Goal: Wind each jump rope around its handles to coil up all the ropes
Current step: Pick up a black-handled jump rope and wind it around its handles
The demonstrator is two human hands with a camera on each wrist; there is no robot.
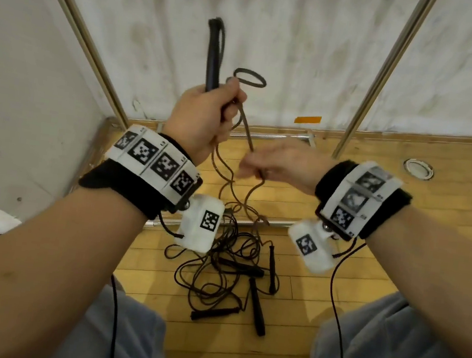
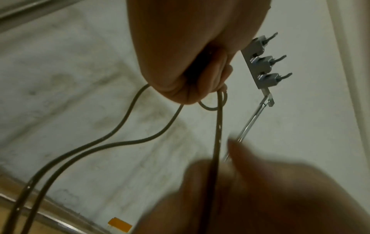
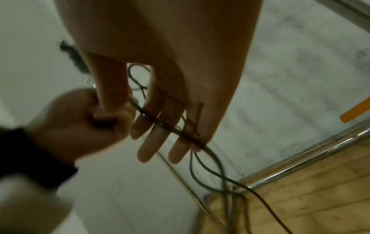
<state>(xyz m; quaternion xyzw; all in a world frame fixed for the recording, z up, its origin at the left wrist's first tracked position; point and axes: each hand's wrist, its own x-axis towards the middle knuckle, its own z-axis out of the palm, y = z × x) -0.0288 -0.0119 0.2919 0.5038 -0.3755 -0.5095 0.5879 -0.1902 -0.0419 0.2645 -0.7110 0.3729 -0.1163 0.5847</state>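
Gripping a black handle (image 1: 213,60) upright, the left hand (image 1: 203,118) is clenched in a fist round it, up in front of the white wall (image 1: 305,38). Cord loops off the top of that handle and a small loop of rope (image 1: 250,78) stands out just to the right of the fist. Seen from the left wrist, the fist (image 2: 192,63) is closed tight, with two strands of rope (image 2: 128,123) curving away below it and a third running straight down to the other hand.

Over to the right hand (image 1: 284,164), just right of the left and a little lower: it's blurred, palm down. In the right wrist view its fingers (image 3: 152,134) are nearly straight, and the rope (image 3: 176,131) lies across them, slanting down to the right; whether the thumb pins that strand I cannot tell. The left fist (image 3: 86,120) sits right beside those fingers.

From both hands the rope drops to the wooden floor (image 1: 401,223), where a tangle of ropes (image 1: 217,269) lies uncoiled between the person's knees, with several black handles (image 1: 257,306) scattered in it. A metal rail (image 1: 266,136) runs along the far floor edge, an orange tape strip (image 1: 307,119) is stuck low on the wall, and a roll of tape (image 1: 418,169) lies far right.
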